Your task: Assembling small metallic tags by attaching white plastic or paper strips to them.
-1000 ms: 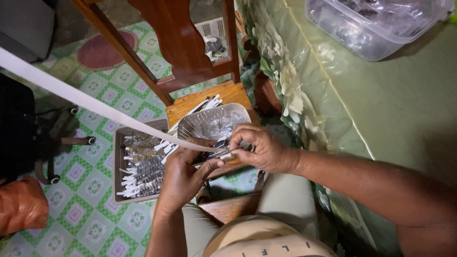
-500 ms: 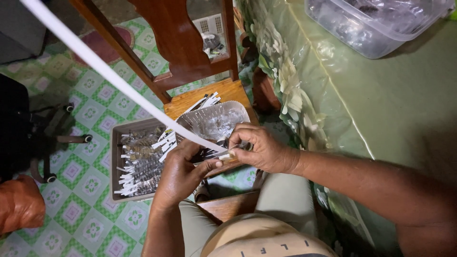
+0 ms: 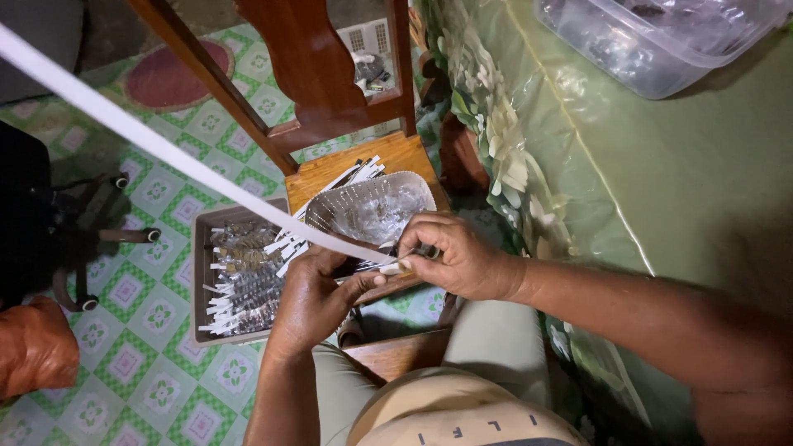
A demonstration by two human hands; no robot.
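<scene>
The left hand (image 3: 312,299) and the right hand (image 3: 457,256) are brought together just above the front edge of a wooden chair seat (image 3: 376,158). A long white strip (image 3: 165,151) is pinched at its near end between the fingertips of both hands, which are closed on it; from there it is stretched up and away to the upper left corner of the view. A small thin piece is also gripped where the fingers meet, though what it is cannot be told. Just behind the hands, a perforated basket (image 3: 330,216) holding clear small items is set on the seat. Beside it, to the left, a grey tray (image 3: 199,281) filled with rows of white-tabbed pieces is seen over the green patterned floor (image 3: 157,363).
</scene>
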